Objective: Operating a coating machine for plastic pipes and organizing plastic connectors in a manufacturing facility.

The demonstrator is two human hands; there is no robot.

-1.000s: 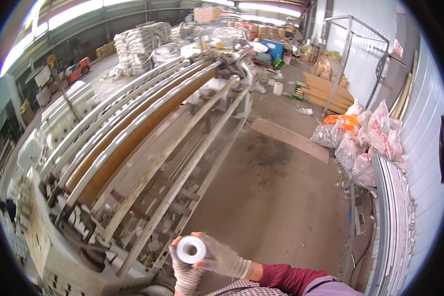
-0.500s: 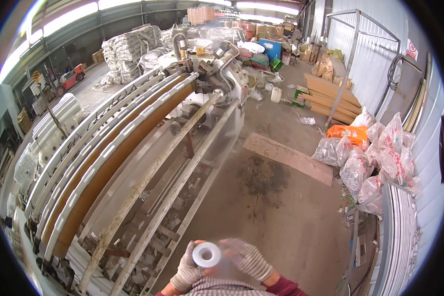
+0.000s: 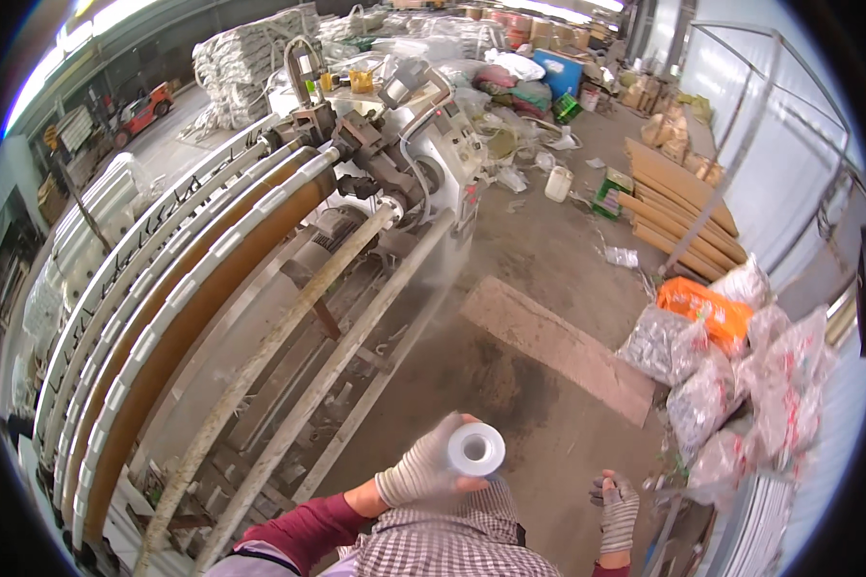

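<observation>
My left hand [image 3: 423,467], in a striped knit glove with bare fingertips, is closed around a white roll of tape [image 3: 476,449]. The roll's round end with its hollow core faces up, and my fingers wrap its side. My right hand [image 3: 615,508], in the same kind of glove, is off to the right above the floor, well apart from the roll. Its fingers are loosely bent and slightly apart, with nothing visible in them. A checked apron [image 3: 443,534] covers my front below the roll.
To the left runs a long machine with a brown roller [image 3: 202,327] and metal bars [image 3: 260,370]. A flat board [image 3: 558,346] lies on the floor ahead. Filled plastic bags [image 3: 702,404], an orange bag [image 3: 707,313] and cardboard sheets [image 3: 683,202] line the right side.
My left hand has moved right with the roll. My right hand, close to the roll before, has swung away to the right. The view has shifted, bringing the machine's far end nearer.
</observation>
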